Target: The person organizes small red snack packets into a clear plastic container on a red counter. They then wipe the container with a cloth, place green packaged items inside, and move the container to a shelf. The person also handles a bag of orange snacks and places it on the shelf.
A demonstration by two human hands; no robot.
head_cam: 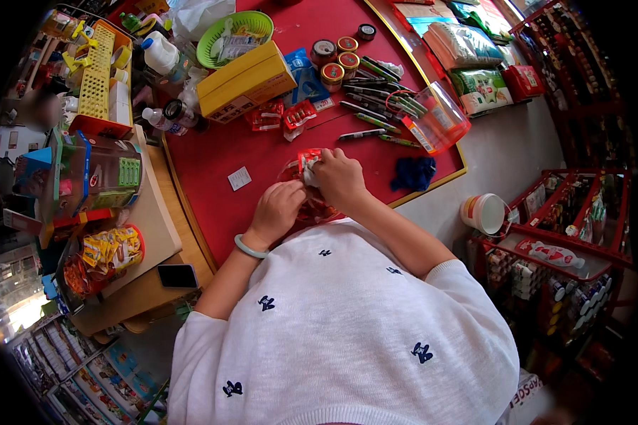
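Observation:
Near the front edge of the red tabletop (218, 223), a clear tub of small red packets (316, 211) stands close against my body. My right hand (339, 178) holds a red and whitish packet (309, 159) above it, its fingers bent around the packet. My left hand (279, 207), with a pale bangle at the wrist, has its curled fingertips at the tub's left side; its grip is partly hidden. Two groups of red packets (299, 113) lie farther back, beside a yellow cardboard box (247, 82). A small white paper square (239, 179) lies to the left.
Many markers (369, 106) lie by a tipped clear plastic cup (441, 119). Lidded jars (332, 74) and a green basket (212, 40) stand behind. A blue cloth (414, 173) lies right. On the left are a phone (177, 276) and a tub of yellow packets (114, 249).

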